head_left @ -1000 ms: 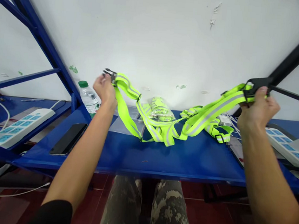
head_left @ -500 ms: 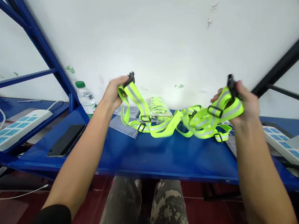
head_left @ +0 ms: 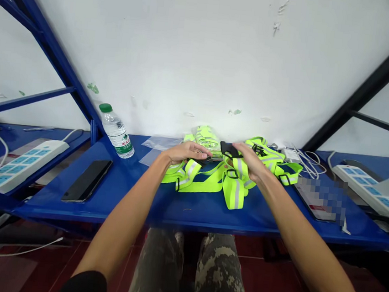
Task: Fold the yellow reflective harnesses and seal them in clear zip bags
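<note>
Neon yellow straps with grey reflective stripes point(head_left: 234, 192) lie in loose loops on the blue table, with black sliders on them. My left hand point(head_left: 187, 153) is closed on a black buckle part point(head_left: 200, 160) at one strap end. Just to its right, my right hand point(head_left: 248, 161) pinches a larger black buckle part point(head_left: 229, 150). A gap separates the two buckle parts. Behind the hands sits a clear bag of folded neon material point(head_left: 206, 136).
A water bottle point(head_left: 117, 131) and a black phone point(head_left: 88, 180) are on the left of the table point(head_left: 187, 216). White power strips point(head_left: 24, 162) flank both sides. A white cable point(head_left: 311, 163) and a flat device point(head_left: 315, 201) lie right.
Both hands have come down and inward, bringing the buckle parts close together. The straps between them have dropped onto the table, nearer its front edge.
</note>
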`<state>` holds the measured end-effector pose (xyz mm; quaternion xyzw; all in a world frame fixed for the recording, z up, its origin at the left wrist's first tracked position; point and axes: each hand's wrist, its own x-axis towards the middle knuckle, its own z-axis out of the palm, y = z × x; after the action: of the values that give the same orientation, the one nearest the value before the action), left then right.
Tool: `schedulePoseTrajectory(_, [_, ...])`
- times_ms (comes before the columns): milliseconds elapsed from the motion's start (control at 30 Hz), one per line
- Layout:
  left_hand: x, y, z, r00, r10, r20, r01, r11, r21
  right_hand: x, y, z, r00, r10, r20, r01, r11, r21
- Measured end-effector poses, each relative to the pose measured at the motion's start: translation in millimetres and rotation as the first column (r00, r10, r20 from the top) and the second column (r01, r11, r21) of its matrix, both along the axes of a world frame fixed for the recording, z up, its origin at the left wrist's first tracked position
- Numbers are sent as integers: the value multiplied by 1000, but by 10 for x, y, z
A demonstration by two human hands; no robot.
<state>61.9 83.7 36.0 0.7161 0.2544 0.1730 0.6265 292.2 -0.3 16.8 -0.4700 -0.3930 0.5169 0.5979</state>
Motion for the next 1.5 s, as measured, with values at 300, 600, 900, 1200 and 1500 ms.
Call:
schedulePoseTrajectory(300, [35,-43,-341,987,155,52,-139,963,-231,-12,-16,-266,978,206,24,-204,977,-60])
schedulePoseTrajectory(600, [124,64,-698,928,297,225,-218,923,-318,58,50,-506,980,165,114,-173,983,63])
schedulePoseTrajectory(900, [165,-10,-685,922,310,232,-209,902,-377,46,-4,-471,982,189,8,-189,982,-22])
schedulePoseTrajectory(1200, [107,-20,-670,960,224,166,-122,874,-471,170,55,-432,814,-13,581,-270,877,398])
schedulePoseTrajectory(1500, [110,10,-710,965,227,127,-139,862,-488,27,-94,-274,510,-327,796,-352,765,540])
